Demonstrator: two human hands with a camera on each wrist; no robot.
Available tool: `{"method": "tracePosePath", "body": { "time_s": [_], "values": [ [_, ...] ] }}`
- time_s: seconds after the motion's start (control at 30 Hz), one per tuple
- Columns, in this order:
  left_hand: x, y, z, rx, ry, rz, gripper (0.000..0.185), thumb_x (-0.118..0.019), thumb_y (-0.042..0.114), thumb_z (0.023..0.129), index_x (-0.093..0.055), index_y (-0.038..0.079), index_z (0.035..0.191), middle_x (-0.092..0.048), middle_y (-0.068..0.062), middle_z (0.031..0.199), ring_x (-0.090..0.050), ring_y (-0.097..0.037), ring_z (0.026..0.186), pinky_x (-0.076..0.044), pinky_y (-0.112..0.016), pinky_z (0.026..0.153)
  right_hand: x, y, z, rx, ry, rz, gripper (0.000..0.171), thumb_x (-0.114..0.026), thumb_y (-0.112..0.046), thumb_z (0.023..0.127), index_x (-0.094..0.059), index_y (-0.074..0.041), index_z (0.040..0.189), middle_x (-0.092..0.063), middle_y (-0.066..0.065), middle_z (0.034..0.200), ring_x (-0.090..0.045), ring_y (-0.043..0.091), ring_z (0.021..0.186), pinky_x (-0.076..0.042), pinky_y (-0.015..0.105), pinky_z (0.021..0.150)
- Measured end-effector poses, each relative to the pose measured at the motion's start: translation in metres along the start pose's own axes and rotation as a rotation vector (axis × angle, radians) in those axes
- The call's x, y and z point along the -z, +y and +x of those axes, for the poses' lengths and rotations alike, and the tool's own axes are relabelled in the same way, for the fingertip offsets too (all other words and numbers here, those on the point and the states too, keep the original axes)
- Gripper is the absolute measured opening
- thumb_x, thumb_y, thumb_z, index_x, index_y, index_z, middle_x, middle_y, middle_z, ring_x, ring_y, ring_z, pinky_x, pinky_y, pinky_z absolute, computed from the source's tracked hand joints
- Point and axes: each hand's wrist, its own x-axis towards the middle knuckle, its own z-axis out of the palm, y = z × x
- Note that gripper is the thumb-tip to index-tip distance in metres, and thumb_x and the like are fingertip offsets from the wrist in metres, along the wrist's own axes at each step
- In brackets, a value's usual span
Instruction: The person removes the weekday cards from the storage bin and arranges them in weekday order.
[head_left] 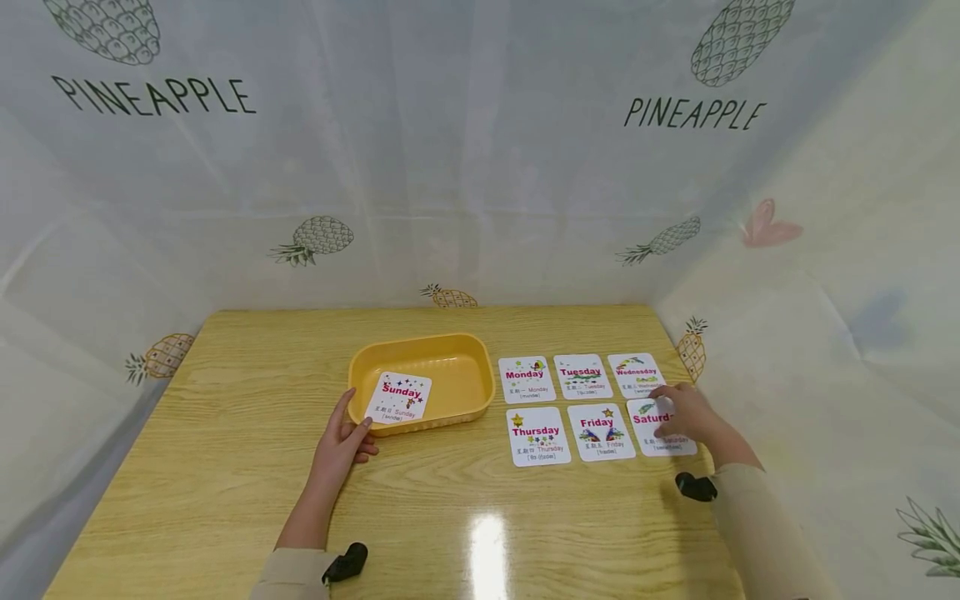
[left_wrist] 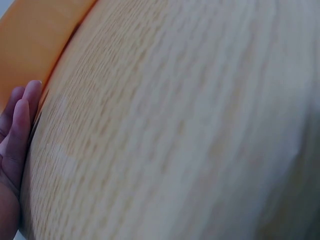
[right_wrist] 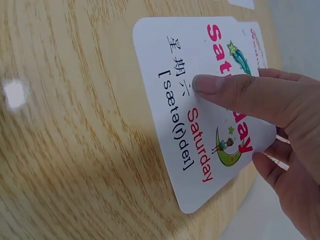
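My left hand [head_left: 341, 442] holds the near-left corner of a yellow plastic tray [head_left: 468, 412], its thumb at the rim. In the left wrist view, several fingers [left_wrist: 20, 117] lie along the tray's orange-looking outer wall [left_wrist: 45, 40]. Inside the tray is a white Sunday card [head_left: 399, 397], leaning on the near-left wall. My right hand [head_left: 692, 412] pinches the Saturday card [head_left: 660, 446] at the right end of the near row. Its thumb [right_wrist: 210, 85] lies across the printed face, while the other fingers are round the card's far edge, partly hidden.
Monday [head_left: 527, 380], Tuesday [head_left: 582, 377] and Wednesday [head_left: 630, 367] cards form the far row. Thursday [head_left: 537, 436] and Friday [head_left: 601, 432] cards lie in the near row. A pineapple-print cloth [head_left: 480, 167] surrounds the wooden table [head_left: 247, 392] at the back and sides.
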Motion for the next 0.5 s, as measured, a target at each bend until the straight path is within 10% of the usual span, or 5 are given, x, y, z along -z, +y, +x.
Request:
{"method": "tracePosePath", "body": {
  "time_s": [0.5],
  "values": [
    [-0.0005, -0.0003, 0.0001, -0.012, -0.001, 0.002, 0.066, -0.060, 0.030, 0.099, -0.024, 0.037, 0.154, -0.065, -0.018, 0.085, -0.069, -0.023, 0.067, -0.055, -0.029, 0.059, 0.0030, -0.0031, 0.0001, 0.003, -0.049, -0.013, 0.065, -0.091, -0.018, 0.065, -0.060, -0.005, 0.121, -0.044, 0.033, 0.118, -0.046, 0.053, 0.106, -0.040, 0.066, 0.087]
  ]
}}
